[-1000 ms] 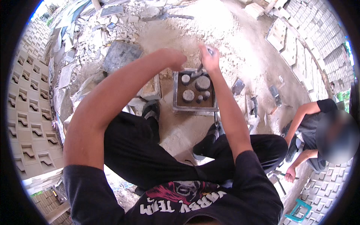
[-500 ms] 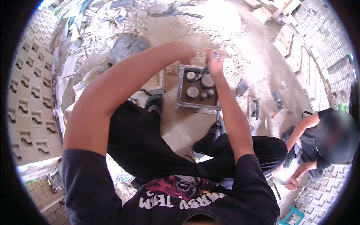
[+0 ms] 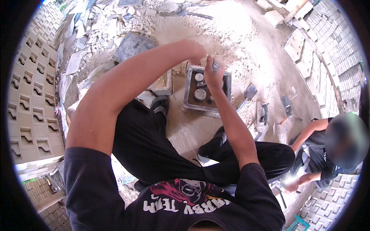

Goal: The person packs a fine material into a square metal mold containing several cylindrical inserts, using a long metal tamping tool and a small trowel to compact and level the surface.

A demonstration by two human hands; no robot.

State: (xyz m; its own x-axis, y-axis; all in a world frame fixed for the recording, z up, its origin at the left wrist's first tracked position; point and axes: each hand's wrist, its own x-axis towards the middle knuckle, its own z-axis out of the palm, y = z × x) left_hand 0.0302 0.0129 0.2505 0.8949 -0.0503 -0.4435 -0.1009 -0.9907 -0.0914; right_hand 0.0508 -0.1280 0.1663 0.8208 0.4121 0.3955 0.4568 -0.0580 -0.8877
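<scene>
In front of my feet sits a square box frame (image 3: pixel 203 110) filled with brown sand, with several round grey pieces standing in it. A small round piece (image 3: pixel 199 77) and a wider round piece (image 3: pixel 200 94) show on its left side. My right hand (image 3: pixel 213 77) is closed around the handle of a small trowel (image 3: pixel 216 66) over the box; its blade is mostly hidden. My left hand (image 3: pixel 197 53) is just beyond the box's far edge, close to the right hand. Its fingers are too washed out to read.
Left of the box lies another sand-filled frame (image 3: pixel 163 91), with a dark flat slab (image 3: pixel 134 47) beyond it. A small shovel-like tool (image 3: pixel 250 91) and other tools lie to the right. A co-worker (image 3: pixel 318 142) sits at the right; patterned blocks (image 3: pixel 32 104) line the left.
My right hand has moved slightly left and nearer over the box, covering the large round piece and the trowel blade. My left hand has shifted slightly right.
</scene>
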